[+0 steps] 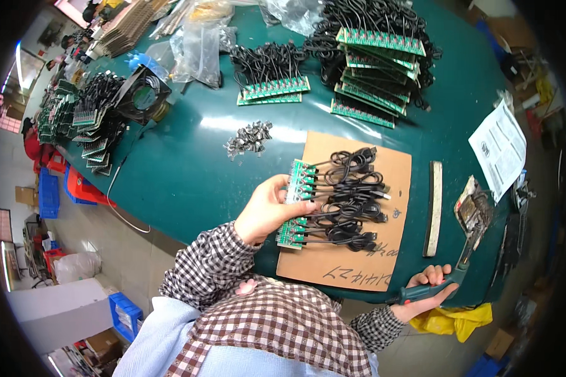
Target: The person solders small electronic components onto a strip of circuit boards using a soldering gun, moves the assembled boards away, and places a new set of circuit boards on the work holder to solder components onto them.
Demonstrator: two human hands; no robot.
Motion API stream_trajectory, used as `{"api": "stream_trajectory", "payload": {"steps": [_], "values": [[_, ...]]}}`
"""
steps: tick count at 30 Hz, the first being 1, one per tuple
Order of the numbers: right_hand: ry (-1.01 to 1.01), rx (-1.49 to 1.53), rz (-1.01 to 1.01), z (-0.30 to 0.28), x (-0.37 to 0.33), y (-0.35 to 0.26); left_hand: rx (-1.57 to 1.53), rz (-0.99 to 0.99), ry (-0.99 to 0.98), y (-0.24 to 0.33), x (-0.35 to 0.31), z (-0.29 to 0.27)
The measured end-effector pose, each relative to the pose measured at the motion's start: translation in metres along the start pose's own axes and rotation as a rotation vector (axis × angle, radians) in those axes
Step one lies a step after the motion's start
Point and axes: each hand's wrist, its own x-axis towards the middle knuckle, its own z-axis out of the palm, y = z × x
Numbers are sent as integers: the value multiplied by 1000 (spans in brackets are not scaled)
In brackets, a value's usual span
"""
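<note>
My left hand (267, 210) grips a green circuit board strip (299, 179) by its left edge, thumb on top. A row of black coiled USB cables (352, 204) runs from the strip to the right. Strip and cables are over a flat piece of brown cardboard (333, 270) with handwriting on it. At the lower right, my right hand (431, 290) is closed round the handle of a green soldering iron (424, 292). The iron's front end points up toward a soiled metal holder (473, 210); whether its tip touches the holder I cannot tell.
Small metal parts (248, 139) lie in a heap beyond the cardboard. Stacked boards with cables (377, 75) stand at the back, more boards (94, 125) at far left beside a black fan (143, 94). A pale bar (432, 207) and paper sheet (498, 151) lie right.
</note>
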Motion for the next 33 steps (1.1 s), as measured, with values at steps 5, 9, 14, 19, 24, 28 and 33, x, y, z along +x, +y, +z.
{"api": "stream_trajectory", "payload": {"steps": [5,9,14,19,24,28,33], "values": [[70,-186,-10,18,0,6,-79,33,-123,18,-26,-1],[329,-333,-169,45,-10,16,-191,134,-166,36,-43,-17],[302,-200,-50,48,-18,18,-190,249,-29,115,-92,-92],[278,-287,-168,49,-19,20,-171,796,115,223,-131,-181],[224,-80,69,16,-8,-1,-177,1116,488,267,-137,-328],[458,406,116,-95,30,-51,-351,889,804,250,-85,-507],[351,-191,-112,-19,6,-2,-608,841,965,220,-56,-520]]}}
